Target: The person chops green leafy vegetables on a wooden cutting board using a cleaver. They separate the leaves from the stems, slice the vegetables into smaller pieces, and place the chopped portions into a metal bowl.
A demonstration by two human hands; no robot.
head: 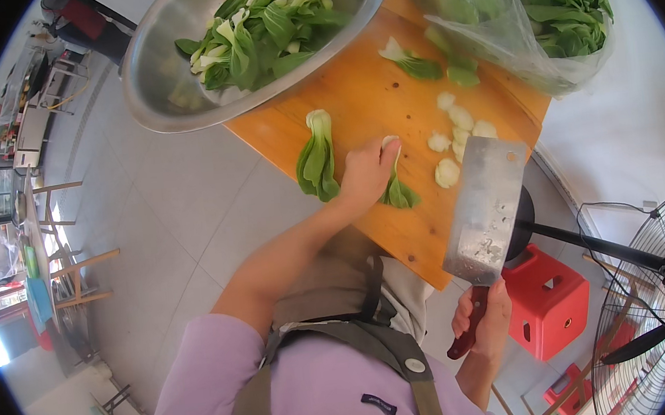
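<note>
My right hand grips the dark wooden handle of a cleaver, its broad blade raised at the right edge of the wooden table. Between the fingers of my left hand is a piece of bok choy, its pale base up and green leaves toward me. Just left of that hand lies a whole bok choy. Several cut-off white bases are scattered near the blade. Loose leaves rest farther back on the wood.
A large steel basin with cut bok choy leaves stands at the back left. At the back right is a clear plastic bag full of bok choy. A red plastic stool and a black standing fan are on the right.
</note>
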